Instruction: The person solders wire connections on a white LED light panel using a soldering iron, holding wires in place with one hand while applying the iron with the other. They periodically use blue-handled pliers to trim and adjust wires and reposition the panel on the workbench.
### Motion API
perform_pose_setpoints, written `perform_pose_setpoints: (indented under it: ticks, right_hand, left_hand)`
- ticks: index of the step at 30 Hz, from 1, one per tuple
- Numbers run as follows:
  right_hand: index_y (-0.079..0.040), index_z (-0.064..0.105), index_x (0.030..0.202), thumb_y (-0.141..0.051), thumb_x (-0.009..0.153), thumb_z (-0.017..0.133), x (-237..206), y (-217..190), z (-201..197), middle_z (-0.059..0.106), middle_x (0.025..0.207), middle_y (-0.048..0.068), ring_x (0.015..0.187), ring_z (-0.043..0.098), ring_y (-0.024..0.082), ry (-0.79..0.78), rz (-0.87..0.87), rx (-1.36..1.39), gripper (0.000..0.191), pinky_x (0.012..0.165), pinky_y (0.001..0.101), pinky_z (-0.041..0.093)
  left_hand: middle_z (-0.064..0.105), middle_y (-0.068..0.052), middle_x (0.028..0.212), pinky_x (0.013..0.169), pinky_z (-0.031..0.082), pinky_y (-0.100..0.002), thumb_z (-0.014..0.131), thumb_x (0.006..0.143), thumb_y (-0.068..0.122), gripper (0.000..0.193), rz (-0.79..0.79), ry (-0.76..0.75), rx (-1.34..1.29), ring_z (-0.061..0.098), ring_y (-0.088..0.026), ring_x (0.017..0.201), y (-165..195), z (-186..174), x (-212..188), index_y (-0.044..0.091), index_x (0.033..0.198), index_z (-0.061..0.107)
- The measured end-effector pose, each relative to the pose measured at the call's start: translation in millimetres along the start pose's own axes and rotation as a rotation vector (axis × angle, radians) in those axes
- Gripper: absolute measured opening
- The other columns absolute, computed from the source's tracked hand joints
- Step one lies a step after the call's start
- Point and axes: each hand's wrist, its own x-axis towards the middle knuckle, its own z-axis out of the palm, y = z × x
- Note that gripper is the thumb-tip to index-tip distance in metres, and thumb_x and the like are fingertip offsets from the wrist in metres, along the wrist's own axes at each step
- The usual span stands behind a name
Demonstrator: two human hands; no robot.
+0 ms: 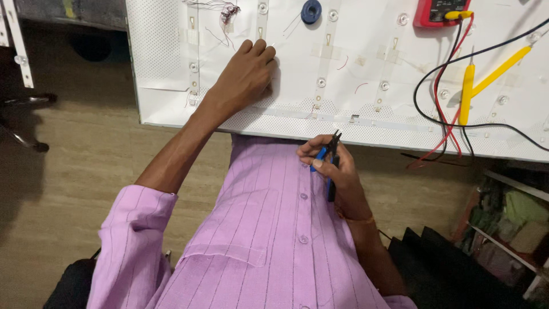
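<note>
Head view: my left hand [246, 77] rests loosely curled, holding nothing, on the white panel [366, 68]; my right hand's [337, 171] grip clasps blue-handled pliers [330, 163] near my shirt [269, 229].

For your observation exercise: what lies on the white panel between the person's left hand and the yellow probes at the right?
In the head view, between the left hand and the yellow probes lie white strips dotted with round lenses, plus short red wire bits.

- Bright, even light on the white panel [366, 63], mildly washed out.
- Floor [86, 171] dimmer, dark shadows at left.
- Sharp centre; edges slightly stretched.
</note>
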Motion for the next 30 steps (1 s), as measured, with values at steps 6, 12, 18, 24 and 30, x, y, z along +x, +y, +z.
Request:
perform_pose_setpoints:
  ticks: [6, 12, 18, 24, 30]
  right_hand:
    - [0.006, 0.051, 0.131, -0.016, 0.089, 0.065, -1, -2, 4, 0.064, 0.122, 0.02, 0.116, 0.066, 0.03, 0.056, -0.043, 0.115, 0.049, 0.107, 0.0453, 0.053]
    - [0.002, 0.04, 0.145, -0.017, 0.092, 0.052, 2, -7, 3, 0.06, 0.118, 0.02, 0.119, 0.065, 0.032, 0.068, -0.127, 0.201, 0.058, 0.11, 0.0461, 0.052]
    - [0.0, 0.038, 0.141, -0.01, 0.097, 0.047, 7, -11, -8, 0.061, 0.114, 0.022, 0.109, 0.068, 0.034, 0.177, -0.177, 0.15, 0.046, 0.098, 0.0496, 0.058]
    - [0.002, 0.051, 0.123, -0.006, 0.099, 0.053, 6, -18, -17, 0.066, 0.112, 0.017, 0.101, 0.068, 0.026, 0.297, -0.281, -0.174, 0.025, 0.093, 0.0412, 0.057]
    - [0.002, 0.061, 0.112, -0.008, 0.096, 0.067, 14, -27, -3, 0.069, 0.093, 0.01, 0.089, 0.067, 0.024, 0.455, -0.513, -1.025, 0.019, 0.083, 0.038, 0.053]
  left_hand:
    - [0.058, -0.011, 0.096, 0.088, 0.042, -0.038, 0.08, 0.074, 0.009, 0.026, -0.117, 0.126, -0.142, 0.053, -0.028, 0.095, 15, -17, 0, 0.001, 0.092, 0.063]
    - [0.065, -0.002, 0.087, 0.075, 0.052, -0.025, 0.072, 0.093, 0.008, 0.014, -0.604, 0.325, -1.067, 0.059, -0.01, 0.079, 57, -16, -4, 0.001, 0.098, 0.06]
    - [0.068, 0.002, 0.088, 0.074, 0.052, -0.022, 0.069, 0.098, 0.012, 0.019, -0.673, 0.335, -1.313, 0.062, -0.004, 0.081, 82, -3, -6, 0.0, 0.113, 0.07]
    - [0.066, 0.002, 0.084, 0.07, 0.05, -0.021, 0.067, 0.101, 0.015, 0.016, -0.716, 0.24, -1.518, 0.06, -0.004, 0.077, 103, 1, -8, 0.0, 0.108, 0.071]
    - [0.058, 0.005, 0.083, 0.066, 0.041, -0.02, 0.07, 0.101, 0.011, 0.015, -0.706, 0.248, -1.603, 0.048, -0.002, 0.076, 127, -4, 3, -0.003, 0.107, 0.072]
